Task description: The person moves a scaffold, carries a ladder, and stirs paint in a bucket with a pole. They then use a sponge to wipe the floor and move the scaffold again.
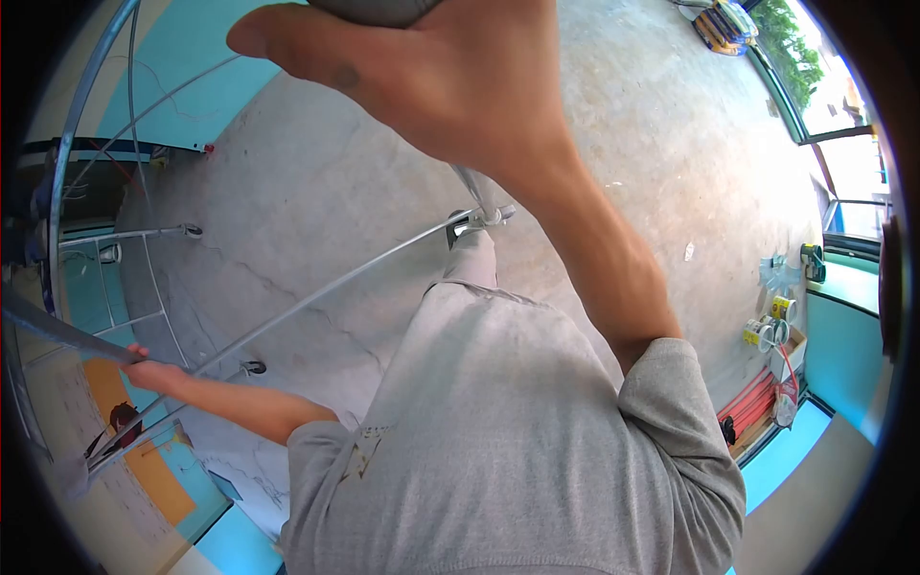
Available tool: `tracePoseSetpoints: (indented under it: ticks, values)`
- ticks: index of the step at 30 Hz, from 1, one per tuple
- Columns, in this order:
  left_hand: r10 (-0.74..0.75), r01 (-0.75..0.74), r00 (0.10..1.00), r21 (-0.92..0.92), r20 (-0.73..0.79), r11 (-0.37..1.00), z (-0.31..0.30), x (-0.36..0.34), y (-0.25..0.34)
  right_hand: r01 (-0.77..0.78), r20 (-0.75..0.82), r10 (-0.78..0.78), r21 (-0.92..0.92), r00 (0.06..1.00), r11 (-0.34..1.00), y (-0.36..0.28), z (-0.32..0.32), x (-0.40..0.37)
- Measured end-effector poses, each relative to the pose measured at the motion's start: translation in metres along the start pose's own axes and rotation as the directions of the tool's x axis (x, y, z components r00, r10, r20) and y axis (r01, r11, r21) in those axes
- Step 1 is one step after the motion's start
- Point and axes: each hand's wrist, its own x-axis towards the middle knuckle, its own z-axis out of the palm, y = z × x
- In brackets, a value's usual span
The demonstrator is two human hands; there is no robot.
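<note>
My left hand [153, 374] is closed around a dark grey bar [62, 331] of a metal scaffold frame at the left. My right hand [431, 81] is large and close to the camera at the top. A dark grey rounded bar [374, 10] lies in the crook of its thumb; the fingertips are out of view. Below that hand, a metal post [468, 180] runs down to a caster wheel [460, 226] on the floor. From there a long thin tube [321, 292] slants across to the lower left.
More scaffold tubing with a caster [193, 231] stands at the left on the concrete floor [652, 115]. At the right are tins [764, 333], red rods [754, 407] and a turquoise wall [843, 335]. Stacked bags [725, 27] lie at the upper right beside the windows.
</note>
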Motion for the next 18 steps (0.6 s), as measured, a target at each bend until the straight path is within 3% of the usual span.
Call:
tracePoseSetpoints:
  ticks: [11,18]
  values:
    - [-0.002,-0.006,0.993,-0.068,-0.114,0.998,0.01,0.005,-0.011,0.092,-0.044,-0.092,-0.01,0.995,0.996,0.012,0.005,-0.013]
    - [0.023,-0.029,0.996,-0.061,-0.088,0.998,0.003,0.001,-0.009,0.112,-0.075,-0.114,-0.041,0.991,0.993,0.016,0.008,-0.012]
